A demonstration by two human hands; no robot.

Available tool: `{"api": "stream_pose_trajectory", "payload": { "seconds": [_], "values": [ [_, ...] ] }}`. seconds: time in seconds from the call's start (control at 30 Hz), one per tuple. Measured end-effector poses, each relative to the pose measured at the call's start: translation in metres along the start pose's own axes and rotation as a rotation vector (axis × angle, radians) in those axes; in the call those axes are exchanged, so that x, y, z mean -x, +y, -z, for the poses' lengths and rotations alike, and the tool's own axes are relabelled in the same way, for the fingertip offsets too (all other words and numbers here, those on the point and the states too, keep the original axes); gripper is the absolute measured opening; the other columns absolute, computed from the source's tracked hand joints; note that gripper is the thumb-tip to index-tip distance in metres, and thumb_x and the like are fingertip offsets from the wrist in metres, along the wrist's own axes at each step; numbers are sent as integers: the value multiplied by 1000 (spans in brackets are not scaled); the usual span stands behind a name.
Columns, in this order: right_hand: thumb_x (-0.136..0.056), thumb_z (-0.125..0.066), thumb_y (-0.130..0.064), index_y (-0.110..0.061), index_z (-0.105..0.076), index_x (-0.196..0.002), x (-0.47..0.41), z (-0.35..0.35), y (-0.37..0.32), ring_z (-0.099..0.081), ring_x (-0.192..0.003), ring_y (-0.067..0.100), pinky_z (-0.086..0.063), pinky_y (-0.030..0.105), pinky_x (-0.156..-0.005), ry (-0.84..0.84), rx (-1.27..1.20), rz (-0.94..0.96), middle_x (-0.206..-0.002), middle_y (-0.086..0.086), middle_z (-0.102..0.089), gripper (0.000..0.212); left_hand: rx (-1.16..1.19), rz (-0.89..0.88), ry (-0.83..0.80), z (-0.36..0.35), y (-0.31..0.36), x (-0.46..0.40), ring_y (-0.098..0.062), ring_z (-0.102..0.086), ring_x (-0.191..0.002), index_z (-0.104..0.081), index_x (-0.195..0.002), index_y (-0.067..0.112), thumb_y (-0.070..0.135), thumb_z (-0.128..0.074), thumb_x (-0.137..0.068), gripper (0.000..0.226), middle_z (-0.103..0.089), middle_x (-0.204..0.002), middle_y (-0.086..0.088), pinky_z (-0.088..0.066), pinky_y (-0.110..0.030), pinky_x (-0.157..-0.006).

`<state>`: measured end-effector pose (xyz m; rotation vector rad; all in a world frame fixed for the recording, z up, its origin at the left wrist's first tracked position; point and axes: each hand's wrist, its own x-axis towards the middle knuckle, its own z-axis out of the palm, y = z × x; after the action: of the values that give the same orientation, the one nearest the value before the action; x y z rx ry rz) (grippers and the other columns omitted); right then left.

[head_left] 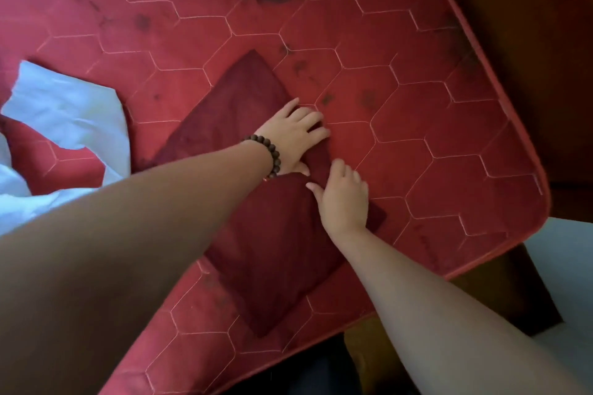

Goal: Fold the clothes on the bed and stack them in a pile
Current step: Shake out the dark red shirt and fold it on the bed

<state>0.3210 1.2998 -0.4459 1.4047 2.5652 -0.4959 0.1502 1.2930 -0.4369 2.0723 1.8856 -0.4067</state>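
With white clothes (64, 125) waiting at the bed's (449, 138) left, the left hand (293, 135) presses flat and the right hand (345, 199) rests flat on the dark red garment (272, 250); both should smooth outward before creasing.

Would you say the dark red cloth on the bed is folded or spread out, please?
Folded: the dark red cloth lies flat as a neat straight-edged panel, and both hands, left and right, press its edge.

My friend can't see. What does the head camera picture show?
Two hands, the left hand and the right hand, press flat on a dark red cloth lying on a red quilted mattress. A white cloth lies crumpled at the left.
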Motion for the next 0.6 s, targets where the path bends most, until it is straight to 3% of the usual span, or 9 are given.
{"api": "stream_pose_trajectory", "payload": {
  "seconds": [0.13, 0.23, 0.3, 0.37, 0.43, 0.6],
  "values": [
    [-94, -51, -49, -13, -53, -104, -11, 4, 18, -66, -79, 25, -37, 33, -67, -75, 108, 253, -88, 4, -68, 37, -80, -61, -25, 7, -26, -11, -22, -48, -112, -50, -125, 21, 79, -52, -73, 78, -54, -121, 1, -31, -37, -104],
    [-94, -52, -46, -10, -54, -102, -22, 14, 34, -65, -68, 30, -34, 34, -55, -56, 57, 275, -76, 6, -65, 37, -142, -59, -146, 10, -44, -4, -19, -56, -99, -60, -106, 23, 78, -44, -79, 63, -63, -102, 4, -38, -32, -89],
    [-95, -51, -47, -10, -52, -102, -33, 23, 42, -64, -67, 33, -35, 35, -54, -71, 41, 253, -71, 7, -64, 38, -81, -16, -214, 10, -53, 5, -19, -57, -82, -61, -96, 21, 71, -47, -84, 54, -61, -85, 6, -41, -31, -80],
    [-95, -48, -51, -13, -49, -97, -45, 34, 48, -64, -70, 34, -39, 37, -57, -103, 52, 251, -71, 7, -64, 38, -14, 57, -219, 10, -60, 14, -19, -49, -68, -61, -93, 18, 60, -51, -89, 43, -46, -67, 10, -42, -29, -66],
    [-93, -48, -55, -16, -45, -87, -60, 53, 48, -64, -68, 35, -44, 38, -60, -87, 65, 271, -69, 8, -64, 40, 34, 127, -172, 15, -67, 20, -21, -52, -69, -59, -92, 19, 48, -55, -90, 29, -37, -62, 12, -38, -28, -59],
    [-90, -52, -58, -19, -44, -72, -109, 132, 32, -63, -62, 34, -30, 31, -55, 150, 153, 334, -63, 8, -62, 43, 111, 282, 88, 78, -100, 20, -31, -61, -77, -59, -94, 21, 32, -64, -82, 17, -52, -68, 2, -35, -31, -58]
  ]
}}
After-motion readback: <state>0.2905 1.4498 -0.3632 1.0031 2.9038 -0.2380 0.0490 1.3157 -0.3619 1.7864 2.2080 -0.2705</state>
